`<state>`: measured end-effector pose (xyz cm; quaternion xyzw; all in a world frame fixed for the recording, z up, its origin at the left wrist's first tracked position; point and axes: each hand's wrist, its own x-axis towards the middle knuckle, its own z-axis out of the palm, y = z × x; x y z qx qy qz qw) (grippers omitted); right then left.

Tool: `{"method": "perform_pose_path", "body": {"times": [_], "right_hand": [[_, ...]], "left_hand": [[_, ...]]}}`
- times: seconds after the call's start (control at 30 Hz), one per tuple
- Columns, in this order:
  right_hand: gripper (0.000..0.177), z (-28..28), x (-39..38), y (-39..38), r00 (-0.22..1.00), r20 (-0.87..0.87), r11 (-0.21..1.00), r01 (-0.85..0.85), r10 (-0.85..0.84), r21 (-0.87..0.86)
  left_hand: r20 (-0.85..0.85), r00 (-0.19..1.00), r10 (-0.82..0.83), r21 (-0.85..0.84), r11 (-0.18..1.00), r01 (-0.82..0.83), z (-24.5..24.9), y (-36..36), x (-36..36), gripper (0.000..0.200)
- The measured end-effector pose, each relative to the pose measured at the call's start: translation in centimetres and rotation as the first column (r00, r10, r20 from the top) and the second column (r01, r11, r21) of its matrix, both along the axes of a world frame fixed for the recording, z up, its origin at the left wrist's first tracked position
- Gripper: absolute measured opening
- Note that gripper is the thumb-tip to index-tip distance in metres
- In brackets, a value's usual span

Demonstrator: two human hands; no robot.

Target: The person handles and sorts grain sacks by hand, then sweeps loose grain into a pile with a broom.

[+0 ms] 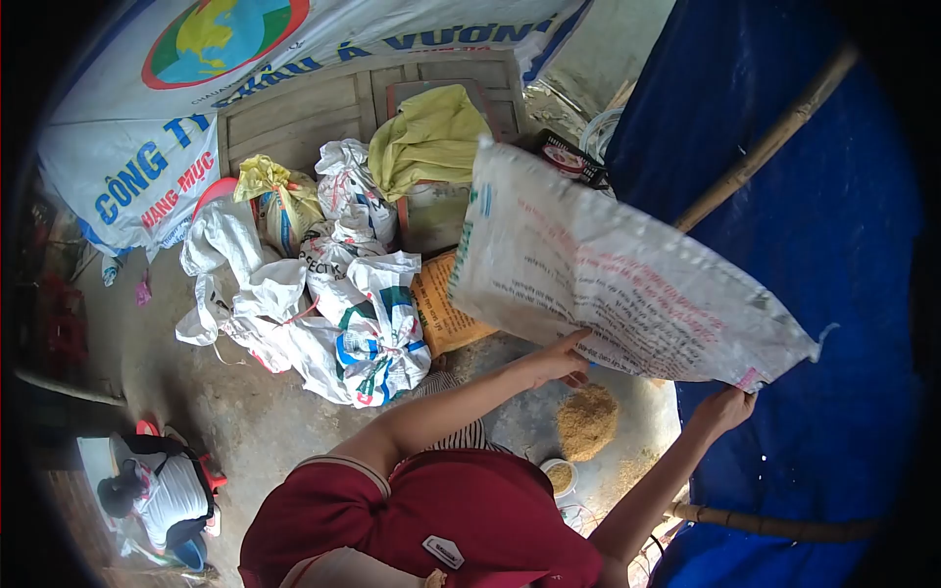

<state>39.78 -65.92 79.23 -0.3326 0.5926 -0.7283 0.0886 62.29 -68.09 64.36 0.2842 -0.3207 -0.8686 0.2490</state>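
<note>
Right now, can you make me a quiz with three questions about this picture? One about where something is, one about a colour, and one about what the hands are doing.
1. Where is the heap of brown husk?
A. On the ground, below the white sack
B. On a chair
C. Inside a bucket

2. What colour is the tarp on the right side?
A. Green
B. Blue
C. Red

3. How is the white sack right now?
A. Lying flat on the floor
B. Held up in the air by the left hand and the right hand
C. Folded up small

Answers:
1 A, the heap sits on the bare ground under the sack's lower edge.
2 B, the whole sheet is deep blue.
3 B, each hand grips the lower edge, and the sack is off the ground.
</note>
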Motion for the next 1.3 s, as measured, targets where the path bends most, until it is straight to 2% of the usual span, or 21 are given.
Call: {"method": "perform_pose_path", "body": {"times": [0.07, 0.1, 0.17, 0.27, 0.3, 0.37, 0.4, 0.47, 0.5, 0.57, 0.6, 0.67, 0.7, 0.8, 0.93, 1.0, 1.03, 1.1, 1.17, 1.23, 1.3], "right_hand": [[0.025, 0.0, -0.1, -0.3, 0.997, -0.071, 0.995, 0.013, -0.006, 0.103], [0.022, 0.2, 1.2, -0.9, 0.992, -0.117, 0.998, -0.038, 0.042, 0.040], [0.016, -0.4, 1.9, -1.5, 0.996, -0.052, 0.996, -0.077, 0.079, 0.038], [0.016, 0.2, -0.4, 0.0, 0.996, -0.072, 0.990, -0.045, 0.055, 0.134], [0.016, 0.4, -0.2, -0.3, 0.996, -0.069, 0.990, -0.048, 0.057, 0.131], [0.022, 0.4, -0.2, -0.7, 0.989, -0.097, 0.988, -0.096, 0.108, 0.124], [0.022, 0.3, -0.4, -1.0, 0.990, -0.095, 0.989, -0.097, 0.108, 0.116], [0.026, 0.3, -2.8, 0.6, 0.990, -0.006, 0.989, -0.141, 0.141, 0.037], [0.026, 0.0, -3.3, 0.5, 0.989, -0.005, 0.989, -0.147, 0.147, 0.028], [0.024, -0.2, -2.8, 0.2, 0.990, -0.019, 0.986, -0.138, 0.140, 0.096], [0.024, -0.9, -2.4, -0.3, 0.989, -0.016, 0.984, -0.146, 0.148, 0.100], [0.022, -1.9, -2.9, -0.1, 0.944, 0.039, 0.941, -0.329, 0.327, 0.075], [0.022, -2.5, -3.0, 0.4, 0.943, 0.044, 0.942, -0.331, 0.329, 0.064], [0.015, -7.6, -7.3, 3.8, 0.880, 0.154, 0.886, -0.461, 0.449, 0.057], [0.015, -8.3, -7.7, 3.7, 0.796, 0.236, 0.818, -0.575, 0.558, 0.008], [0.014, -7.3, -6.6, 3.5, 0.817, 0.198, 0.830, -0.557, 0.542, 0.028], [0.013, -7.3, -6.6, 3.4, 0.820, 0.170, 0.829, -0.559, 0.546, 0.034], [0.011, -7.2, -6.9, 3.4, 0.857, 0.148, 0.856, -0.509, 0.494, 0.089], [0.019, -6.2, -6.7, 3.4, 0.908, 0.072, 0.892, -0.420, 0.413, 0.167], [0.030, -6.5, -6.6, 2.2, 0.926, -0.138, 0.925, -0.319, 0.350, 0.205], [0.030, -4.8, -3.3, 1.0, 0.960, -0.279, 0.995, 0.052, -0.025, 0.090]], "left_hand": [[0.030, 0.999, -0.018, 0.056, 0.998, 0.016, 0.8, -0.5, -0.3, 0.070], [0.044, 0.998, 0.041, 0.068, 0.997, -0.044, 1.2, -0.6, -0.2, 0.068], [0.066, 0.992, 0.104, 0.087, 0.990, -0.109, 1.5, -0.8, 0.3, 0.066], [0.308, 0.921, 0.239, -0.085, 0.971, -0.223, 1.5, 0.9, -1.2, 0.050], [0.311, 0.919, 0.242, -0.089, 0.970, -0.225, 1.5, 0.9, -0.4, 0.050], [0.538, 0.733, 0.416, -0.492, 0.861, -0.128, 0.8, 0.6, 0.9, 0.053], [0.537, 0.731, 0.421, -0.499, 0.857, -0.128, 1.3, 0.3, 1.6, 0.053], [0.406, 0.508, 0.759, -0.835, 0.535, -0.131, 4.7, 1.5, 0.9, 0.055], [0.401, 0.503, 0.766, -0.840, 0.527, -0.133, 6.2, 1.3, 0.9, 0.055], [0.283, 0.411, 0.867, -0.951, 0.309, 0.004, 10.0, 0.4, 2.5, 0.073], [0.288, 0.404, 0.868, -0.950, 0.313, 0.004, 11.0, -0.2, 3.0, 0.073], [0.331, 0.619, 0.712, -0.943, 0.278, 0.184, 12.8, -0.6, 1.8, 0.091], [0.330, 0.616, 0.715, -0.944, 0.270, 0.191, 12.2, -0.7, 0.7, 0.091], [0.531, 0.729, 0.433, -0.835, 0.416, 0.361, 6.6, 0.9, -5.7, 0.103], [0.463, 0.820, 0.336, -0.863, 0.380, 0.332, 4.8, -1.3, -5.7, 0.106], [0.465, 0.730, 0.502, -0.881, 0.346, 0.323, 6.1, -2.2, -4.6, 0.099], [0.460, 0.743, 0.486, -0.883, 0.341, 0.323, 6.5, -2.6, -4.3, 0.099], [0.478, 0.780, 0.403, -0.854, 0.423, 0.304, 7.6, -3.7, -3.1, 0.073], [0.433, 0.802, 0.411, -0.862, 0.450, 0.234, 8.3, -4.7, -2.3, 0.043], [0.254, 0.832, 0.494, -0.949, 0.293, 0.116, 5.3, -7.2, -1.2, 0.029], [0.256, 0.817, 0.516, -0.927, 0.371, 0.055, 5.1, -7.7, -1.4, 0.026]]}}
